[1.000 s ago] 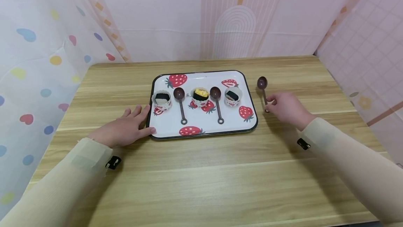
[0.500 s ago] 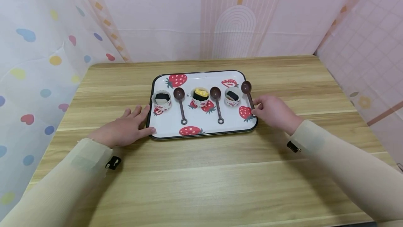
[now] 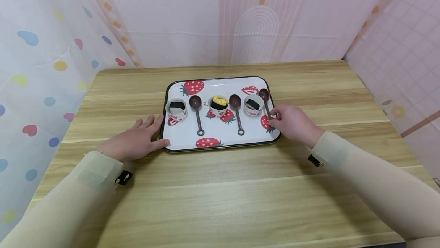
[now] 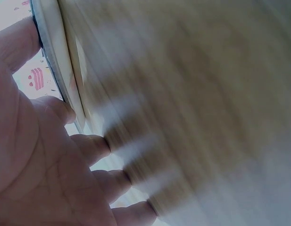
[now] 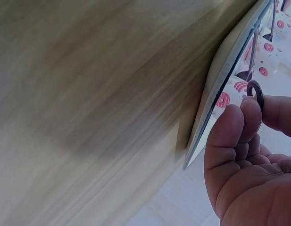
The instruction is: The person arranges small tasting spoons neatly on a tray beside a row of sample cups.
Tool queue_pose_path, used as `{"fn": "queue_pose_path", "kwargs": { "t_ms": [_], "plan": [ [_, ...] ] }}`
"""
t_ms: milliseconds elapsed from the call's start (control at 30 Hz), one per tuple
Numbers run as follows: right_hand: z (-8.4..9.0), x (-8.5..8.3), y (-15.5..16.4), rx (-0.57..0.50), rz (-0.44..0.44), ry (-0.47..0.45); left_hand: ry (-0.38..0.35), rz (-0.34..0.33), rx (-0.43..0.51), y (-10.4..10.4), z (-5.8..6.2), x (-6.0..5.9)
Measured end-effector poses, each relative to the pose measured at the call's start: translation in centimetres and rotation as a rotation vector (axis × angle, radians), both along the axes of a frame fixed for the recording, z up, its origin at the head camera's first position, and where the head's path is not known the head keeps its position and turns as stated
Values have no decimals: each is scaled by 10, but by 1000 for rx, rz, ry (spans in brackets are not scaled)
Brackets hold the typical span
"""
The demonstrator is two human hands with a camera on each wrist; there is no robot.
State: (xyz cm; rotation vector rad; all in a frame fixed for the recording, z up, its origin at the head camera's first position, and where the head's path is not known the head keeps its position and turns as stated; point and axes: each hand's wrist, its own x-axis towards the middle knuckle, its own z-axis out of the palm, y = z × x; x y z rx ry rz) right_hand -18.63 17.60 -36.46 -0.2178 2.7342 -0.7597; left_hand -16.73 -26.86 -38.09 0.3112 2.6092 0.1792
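My right hand pinches the ring end of a brown spoon over the tray's right side, its bowl close to a paper cup. The ring of that spoon's handle shows between thumb and fingers in the right wrist view. My left hand lies with fingers spread at the left edge of the white strawberry tray, its thumb on the rim. On the tray are a left cup of sushi, a brown spoon, a middle cup with yellow-topped sushi, another brown spoon and a right cup.
The tray stands on a wooden table whose back edge meets a pink patterned curtain. A polka-dot curtain borders the left side. A small black clip hangs at the left sleeve.
My right hand has carried the brown spoon leftward from the table beside the tray to over the tray's right side. My left hand has stayed at the tray's edge.
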Motion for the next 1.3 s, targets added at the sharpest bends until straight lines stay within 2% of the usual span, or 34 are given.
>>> {"fn": "queue_pose_path", "kwargs": {
  "t_ms": [600, 1033, 1300],
  "plan": [
    [-12, -7, -7, 149, 61, 84, 9, -10, -11, -1, -3, -2],
    [-13, -6, -11, 262, 96, 123, -1, 4, -6, -1, -3, -1],
    [-13, -7, -11, 295, 113, 140, -2, 0, -12, 0, -3, -2]
  ]
}}
